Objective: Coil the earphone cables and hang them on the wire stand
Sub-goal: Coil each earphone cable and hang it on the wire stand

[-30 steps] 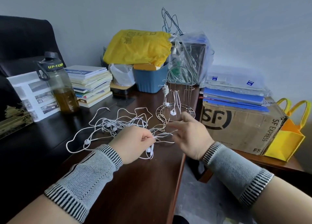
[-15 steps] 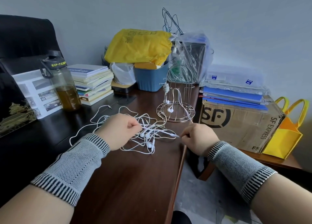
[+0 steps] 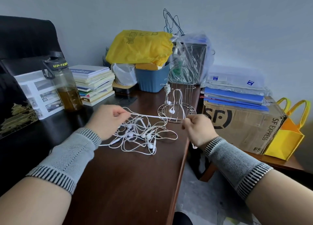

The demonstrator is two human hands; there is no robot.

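Earphone cables lie tangled on the brown desk, and one strand is stretched taut between both hands. The left hand pinches that strand between thumb and curled fingers; the right hand, fingers curled tight, grips its other end. Just behind them stands the wire stand, with earphones already hanging from it.
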